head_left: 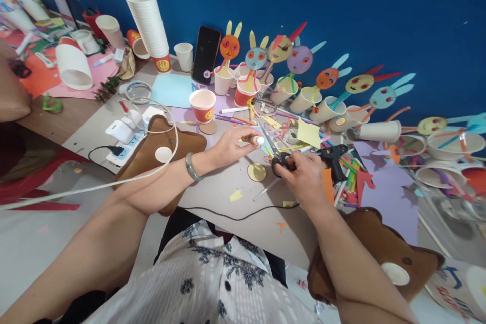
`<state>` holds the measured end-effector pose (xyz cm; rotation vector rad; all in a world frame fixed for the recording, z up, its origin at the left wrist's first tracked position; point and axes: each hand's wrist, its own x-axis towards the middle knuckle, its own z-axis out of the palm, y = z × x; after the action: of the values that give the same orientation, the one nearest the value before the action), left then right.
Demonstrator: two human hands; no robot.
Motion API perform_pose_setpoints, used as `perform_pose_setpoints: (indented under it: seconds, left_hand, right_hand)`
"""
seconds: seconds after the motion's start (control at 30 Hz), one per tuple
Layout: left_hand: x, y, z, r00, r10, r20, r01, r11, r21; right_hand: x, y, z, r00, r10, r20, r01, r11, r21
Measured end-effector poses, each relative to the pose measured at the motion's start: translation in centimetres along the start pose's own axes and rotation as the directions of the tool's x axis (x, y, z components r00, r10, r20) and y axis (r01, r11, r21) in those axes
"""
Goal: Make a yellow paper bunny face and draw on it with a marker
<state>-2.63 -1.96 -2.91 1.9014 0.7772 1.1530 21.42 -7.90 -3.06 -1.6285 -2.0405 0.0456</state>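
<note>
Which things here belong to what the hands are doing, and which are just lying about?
In use:
scissors, in the right hand
small white-ended item, in the left hand
pale yellow disc, probably

Apparently lying about:
phone
power strip
cup stack

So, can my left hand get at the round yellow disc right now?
Probably yes: the yellow disc lies uncovered on the table, close by. But your left hand pinches a small white-ended piece, so those fingers may need freeing first.

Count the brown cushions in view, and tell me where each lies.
2: one brown cushion beneath the left forearm, another beneath the right forearm, both partly covered.
</note>
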Motion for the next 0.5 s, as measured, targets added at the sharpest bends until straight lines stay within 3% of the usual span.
perform_pose_setpoints:
  seconds: [0.1, 0.5]
  left_hand:
    - [0.0, 0.1, 0.0, 1.000, -0.002, -0.008, 0.003, 1.000, 0.018]
    - [0.0, -1.1, 0.2, 0.999, -0.043, -0.019, 0.043, 0.999, 0.013]
  right_hand:
    - [0.1, 0.1, 0.0, 0.999, 0.033, -0.037, -0.032, 0.999, 0.043]
    - [-0.1, -0.7, 0.0, 0.993, -0.107, -0.053, 0.107, 0.994, -0.003]
